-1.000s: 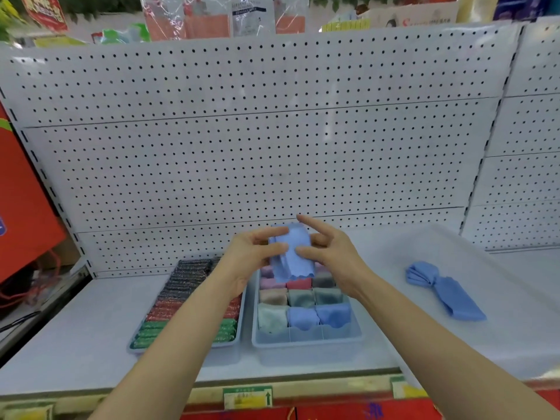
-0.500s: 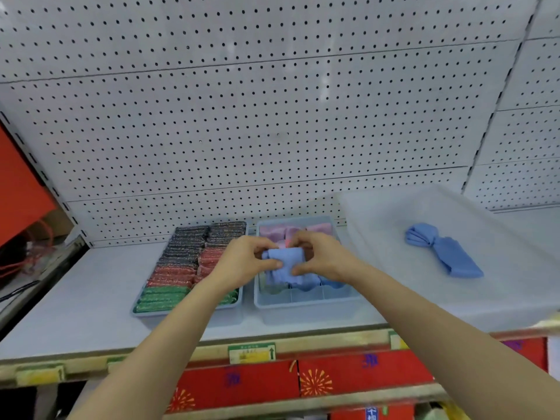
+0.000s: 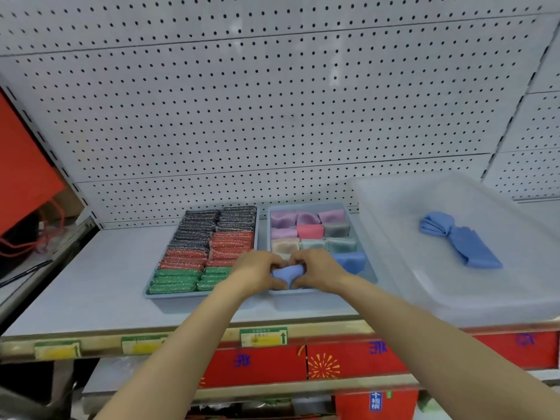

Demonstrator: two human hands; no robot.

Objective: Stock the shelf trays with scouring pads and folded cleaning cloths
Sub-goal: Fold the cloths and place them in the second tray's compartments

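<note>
folded blue cloth [image 3: 287,273]: soft, pinched between left hand [image 3: 254,271] and right hand [image 3: 318,270], fingers curled round it, at front row of divided cloth tray [image 3: 368,269]. adjacent scouring pad tray [image 3: 257,221]: glittery black, red, green rectangular pads in rows.
</note>
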